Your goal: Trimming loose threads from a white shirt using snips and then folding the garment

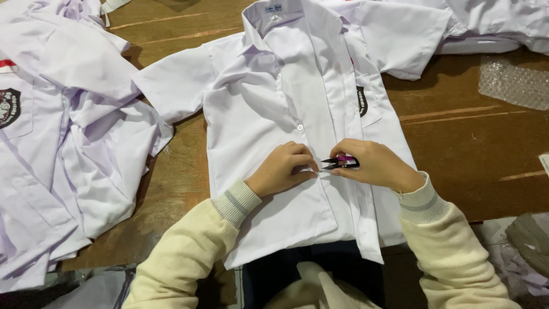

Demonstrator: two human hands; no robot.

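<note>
Shirt [269,131] lies flat, collar at 12 o'clock | our left hand [283,169] pinches its placket, fingers curled | right hand [374,165] closed around thread snips [338,163], tips pointing 9 o'clock | we should keep cloth taut, blades clear of fabric.

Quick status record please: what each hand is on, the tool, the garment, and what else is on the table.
left hand: pinching the placket of the white shirt, fingertips next to the snip blades
right hand: holding small thread snips, pink and black, tips pointing at the left hand
white shirt: laid flat, collar away from the person, hem over the table edge
table: brown wood
shirt pile: white, heaped at left
bubble wrap: far right
</note>
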